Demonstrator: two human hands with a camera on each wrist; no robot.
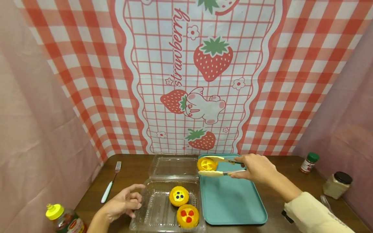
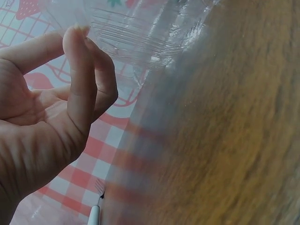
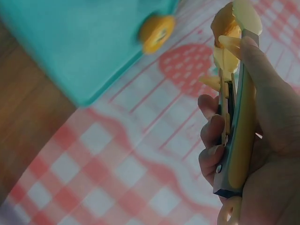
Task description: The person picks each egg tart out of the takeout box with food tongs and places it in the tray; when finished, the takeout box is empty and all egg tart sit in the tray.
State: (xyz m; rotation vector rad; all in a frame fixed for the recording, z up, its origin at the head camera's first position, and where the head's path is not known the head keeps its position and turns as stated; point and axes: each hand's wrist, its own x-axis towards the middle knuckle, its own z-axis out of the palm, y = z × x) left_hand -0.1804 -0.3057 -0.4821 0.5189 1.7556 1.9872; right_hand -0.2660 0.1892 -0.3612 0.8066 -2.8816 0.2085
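My right hand [image 1: 257,166] holds a pair of tongs [image 1: 230,160] with cream-coloured tips. Between the spread tips is a yellow tart [image 1: 207,165] at the far left corner of the teal tray [image 1: 233,207]. In the right wrist view the fingers wrap the tongs [image 3: 239,136], and an orange-brown piece [image 3: 224,21] shows by the tips. My left hand [image 1: 123,202] has loosely bent fingers beside the clear plastic container [image 1: 155,207]; whether a fingertip touches its rim I cannot tell. Inside are a tart with blue dots [image 1: 179,196] and one with red pieces [image 1: 187,216].
The container's clear lid [image 1: 175,165] lies folded back. A fork [image 1: 107,191] and a yellow-capped bottle [image 1: 65,218] are at left. On the right stand a green-capped jar [image 1: 309,162] and a black-capped jar [image 1: 337,185], with another fork [image 1: 326,203]. A checked strawberry cloth [image 1: 116,97] hangs behind.
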